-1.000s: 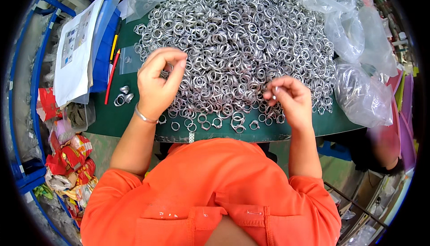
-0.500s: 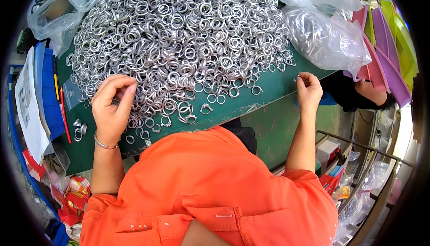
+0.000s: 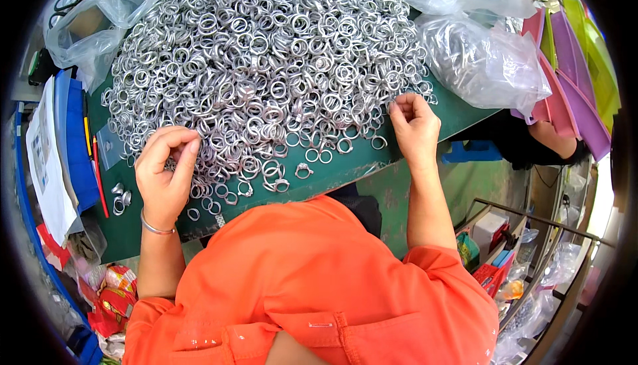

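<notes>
A large heap of silver-coloured metal rings [image 3: 266,66] covers much of the green tabletop [image 3: 372,159]. At the heap's left front edge, my left hand [image 3: 163,172] has thumb and forefinger brought together; whatever lies between them is too small to make out. My right hand [image 3: 419,129] is at the heap's right edge, its fingertips pinched beside the outermost rings, and I cannot tell what they hold. One ring with a raised top [image 3: 304,171] lies apart near the table's front edge. A few chunkier rings [image 3: 121,199] sit left of my left hand.
Clear plastic bags [image 3: 485,59] lie at the right, another plastic bag [image 3: 100,19] at the far left. A red pencil [image 3: 101,176], a blue tray [image 3: 78,146] and papers [image 3: 46,166] line the left edge. Pink and purple bins [image 3: 565,73] stand right, beside another person's arm [image 3: 558,142].
My right hand has moved left from beyond the heap to its right edge. The left hand stays near the same spot, slightly lower in view.
</notes>
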Action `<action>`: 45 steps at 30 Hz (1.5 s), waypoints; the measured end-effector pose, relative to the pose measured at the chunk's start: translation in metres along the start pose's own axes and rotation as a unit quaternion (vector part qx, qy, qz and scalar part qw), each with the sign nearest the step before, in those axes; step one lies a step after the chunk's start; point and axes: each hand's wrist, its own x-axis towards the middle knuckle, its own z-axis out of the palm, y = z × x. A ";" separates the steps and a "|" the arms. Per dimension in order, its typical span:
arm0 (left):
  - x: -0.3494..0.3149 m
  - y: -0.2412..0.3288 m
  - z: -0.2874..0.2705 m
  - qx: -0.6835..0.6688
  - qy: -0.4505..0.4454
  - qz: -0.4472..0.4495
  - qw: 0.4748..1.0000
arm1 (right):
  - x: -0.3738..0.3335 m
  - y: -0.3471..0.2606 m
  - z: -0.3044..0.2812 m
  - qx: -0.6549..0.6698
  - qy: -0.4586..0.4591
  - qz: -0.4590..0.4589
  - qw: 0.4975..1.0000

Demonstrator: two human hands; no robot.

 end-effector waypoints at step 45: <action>0.006 0.027 0.043 -0.551 -0.170 -0.332 0.747 | 0.007 -0.082 0.065 0.034 -0.078 -0.255 0.963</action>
